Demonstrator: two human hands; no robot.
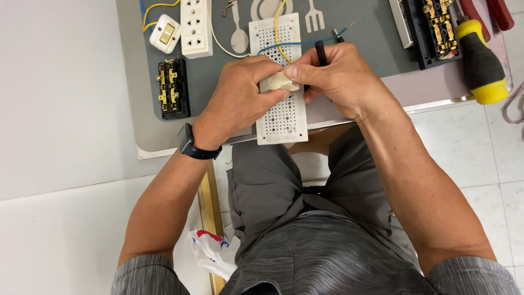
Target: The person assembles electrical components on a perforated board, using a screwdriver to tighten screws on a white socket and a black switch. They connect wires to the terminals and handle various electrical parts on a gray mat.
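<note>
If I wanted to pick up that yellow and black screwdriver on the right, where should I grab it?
Probably around the fat black middle of the screwdriver's handle, coming straight down from above. It lies flat on the grey mat, with the yellow butt end pointing towards the mat's near edge; the thick handle gives fingers room to wrap either side.

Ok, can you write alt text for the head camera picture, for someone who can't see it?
Seen from above, the left hand and the right hand together pinch a small cream plastic part over a white perforated plastic board on a grey mat. Blue and yellow wires, a white socket strip and a yellow-handled screwdriver lie nearby.
</note>
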